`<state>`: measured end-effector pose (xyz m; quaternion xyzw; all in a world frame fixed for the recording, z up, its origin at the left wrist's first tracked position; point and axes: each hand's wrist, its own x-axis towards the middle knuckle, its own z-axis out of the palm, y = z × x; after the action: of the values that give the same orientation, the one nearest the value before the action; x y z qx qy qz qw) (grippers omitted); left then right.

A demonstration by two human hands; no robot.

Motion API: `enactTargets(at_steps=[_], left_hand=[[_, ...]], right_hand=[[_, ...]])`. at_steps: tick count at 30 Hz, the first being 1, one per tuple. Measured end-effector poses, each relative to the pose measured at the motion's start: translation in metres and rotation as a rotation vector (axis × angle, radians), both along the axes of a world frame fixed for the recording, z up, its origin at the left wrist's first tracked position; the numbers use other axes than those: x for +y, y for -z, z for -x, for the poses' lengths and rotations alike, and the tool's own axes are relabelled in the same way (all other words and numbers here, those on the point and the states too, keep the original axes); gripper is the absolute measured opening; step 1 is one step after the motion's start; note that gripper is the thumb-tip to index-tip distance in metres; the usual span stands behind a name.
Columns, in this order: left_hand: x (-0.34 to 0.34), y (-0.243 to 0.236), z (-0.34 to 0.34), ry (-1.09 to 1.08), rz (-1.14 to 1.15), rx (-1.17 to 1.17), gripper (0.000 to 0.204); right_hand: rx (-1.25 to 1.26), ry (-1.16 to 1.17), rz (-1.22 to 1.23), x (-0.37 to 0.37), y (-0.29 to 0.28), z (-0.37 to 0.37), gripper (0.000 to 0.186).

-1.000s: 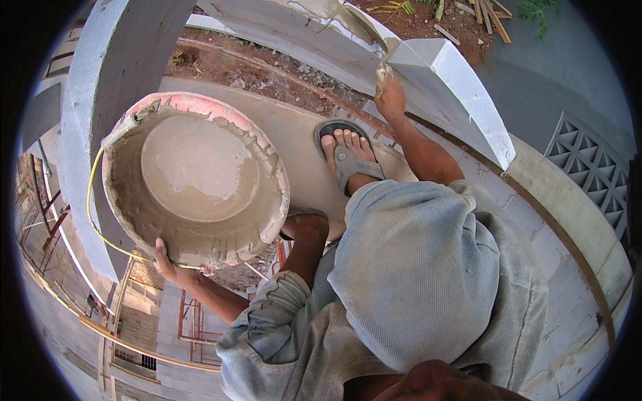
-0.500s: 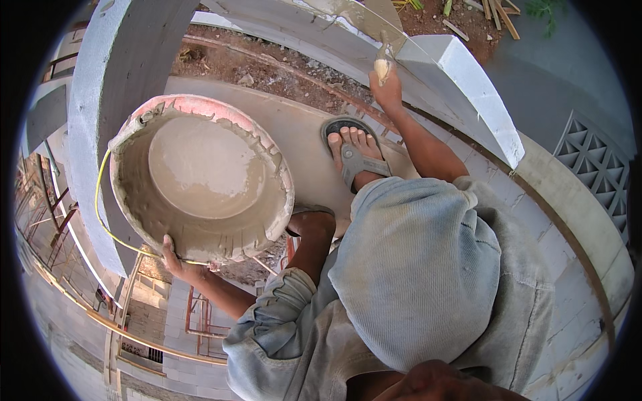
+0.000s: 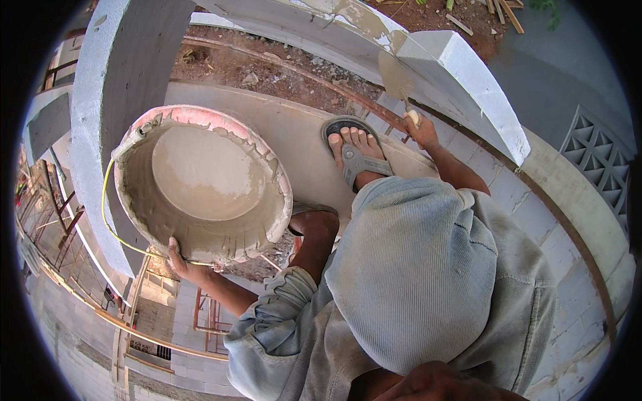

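My left hand (image 3: 185, 262) grips the near rim of a mortar-caked pink bucket (image 3: 200, 115), thumb over the edge and the other fingers underneath, hidden. Wet grey mortar (image 3: 204, 174) lies in the bucket, which tilts toward me. Out to the right, my right hand (image 3: 421, 131) is closed round the pale handle of a trowel (image 3: 394, 75). Its flat blade, smeared with mortar, points away from me, beside the side face of a grey block wall (image 3: 361, 50). Patches of wet mortar lie along the top of that wall.
My sandalled foot (image 3: 361, 157) rests on a narrow concrete ledge (image 3: 281, 127). An upright grey block (image 3: 100, 134) stands left of the bucket. Red scaffolding (image 3: 210, 321) and lower floors show far below at left. A patterned vent block (image 3: 592, 154) is at far right.
My right hand has drawn the trowel back from the wall's top, down and toward me. The bucket has shifted very slightly, with my left hand still on its rim.
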<state>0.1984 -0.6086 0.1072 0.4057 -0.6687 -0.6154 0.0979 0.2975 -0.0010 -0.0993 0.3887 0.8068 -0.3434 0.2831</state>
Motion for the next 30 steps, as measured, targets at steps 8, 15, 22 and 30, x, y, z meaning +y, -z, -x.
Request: enactTargets(at_steps=[8,15,22,30], left_hand=[[-0.022,0.016,-0.014,0.232,0.224,0.056,0.04],[-0.009,-0.005,-0.003,-0.018,-0.061,0.003,0.057],[0.022,-0.019,0.009,-0.017,-0.133,0.007,0.053],[0.041,-0.046,0.006,0.515,0.756,0.161,0.027]], right_hand=[[0.252,-0.024,-0.024,-0.023,0.035,0.106,0.055],[-0.225,0.079,0.235,-0.017,-0.015,0.02,0.055],[0.064,-0.42,0.108,0.005,-0.108,0.024,0.055],[0.7,-1.042,-0.076,-0.081,-0.314,0.189,0.048]])
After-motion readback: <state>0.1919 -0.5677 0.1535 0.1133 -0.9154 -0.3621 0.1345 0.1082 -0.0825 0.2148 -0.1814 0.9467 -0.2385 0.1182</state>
